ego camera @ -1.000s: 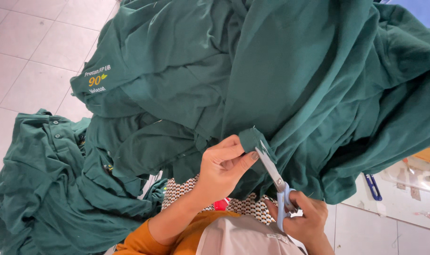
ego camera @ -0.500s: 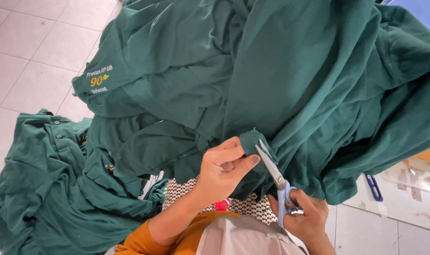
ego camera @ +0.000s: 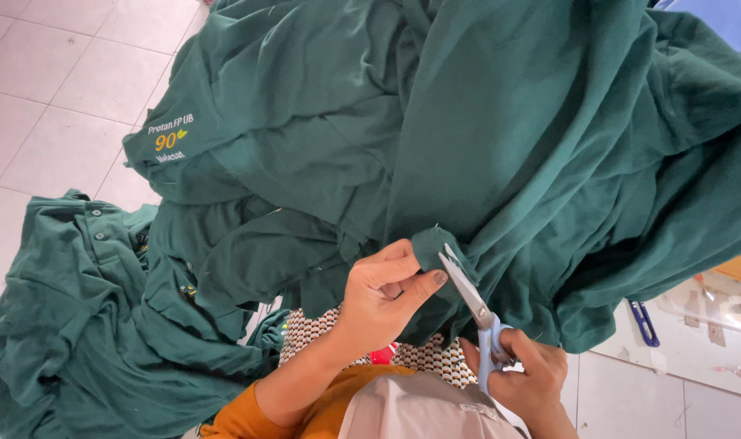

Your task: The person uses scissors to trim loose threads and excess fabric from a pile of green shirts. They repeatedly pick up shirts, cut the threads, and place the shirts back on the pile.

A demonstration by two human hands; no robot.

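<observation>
We see our left hand (ego camera: 384,294) pinching a dark green shirt fold (ego camera: 430,246) | right hand (ego camera: 526,375) gripping blue-handled scissors (ego camera: 473,305), blades parted just beside the fold | shirt crumpled, matte

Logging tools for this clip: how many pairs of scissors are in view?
2. One light-blue-handled pair of scissors is in the right hand, blades at the green fabric the left hand pinches. A dark-blue-handled pair lies on the floor at right, half covered; others may be hidden.

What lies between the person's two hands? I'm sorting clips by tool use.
In the head view, light-blue-handled scissors and a pinched fold of green shirt lie between the left hand and the right hand.
</observation>
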